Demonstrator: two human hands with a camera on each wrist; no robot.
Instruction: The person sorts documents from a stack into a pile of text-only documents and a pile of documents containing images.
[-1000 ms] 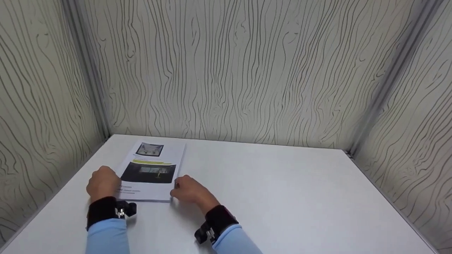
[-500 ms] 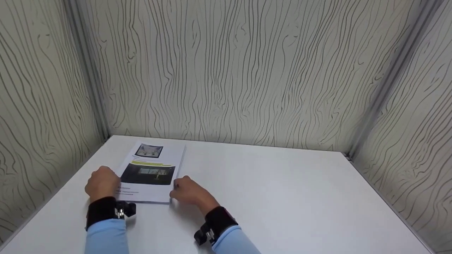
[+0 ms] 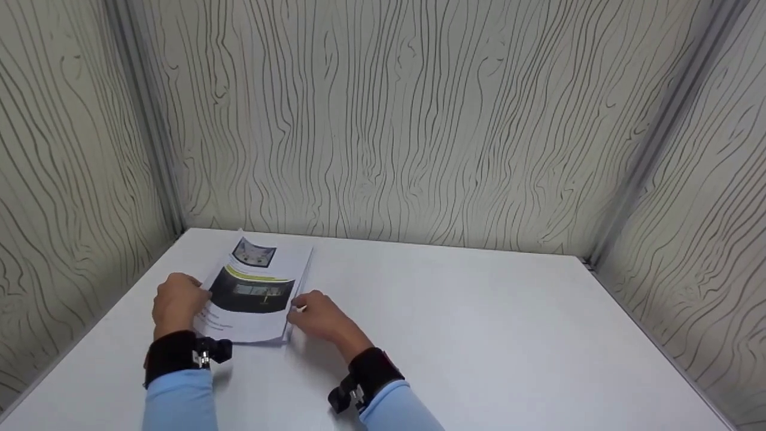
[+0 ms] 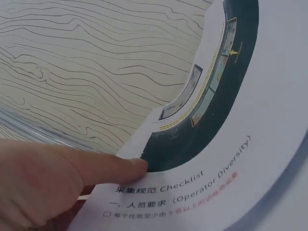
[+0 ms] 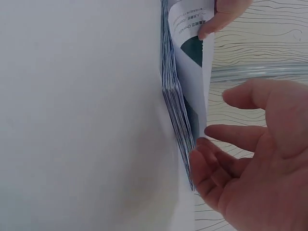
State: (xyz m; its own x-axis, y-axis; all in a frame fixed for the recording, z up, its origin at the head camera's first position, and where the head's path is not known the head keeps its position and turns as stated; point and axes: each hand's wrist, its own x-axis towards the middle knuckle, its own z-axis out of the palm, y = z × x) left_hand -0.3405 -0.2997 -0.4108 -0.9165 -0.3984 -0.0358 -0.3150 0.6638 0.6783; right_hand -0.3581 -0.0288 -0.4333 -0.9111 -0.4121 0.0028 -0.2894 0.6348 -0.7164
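A thick stack of printed paper (image 5: 175,108) lies on the left part of the white table. Its top sheet (image 3: 257,323) is bowed, with the left side raised; it carries photos, a yellow line and "Checklist" text. My left hand (image 3: 178,302) pinches that sheet's left edge, the thumb (image 4: 130,168) lying on the print in the left wrist view; the fingers beneath are mostly hidden. At the stack's right edge is my right hand (image 3: 323,317). In the right wrist view its bent fingers (image 5: 204,166) touch the side of the stack, while the thumb stands apart from the paper.
The white table (image 3: 467,323) extends to the right of the paper. Walls with a wood-grain line pattern (image 3: 371,120) enclose it at the back and both sides. Metal posts (image 3: 146,114) stand at the rear corners. Both wrists wear black straps with small cameras (image 3: 218,350).
My left hand has risen slightly and shifted toward the right, lifting the sheet's left side so that it curves. The right hand has moved up only a little along the stack's edge.
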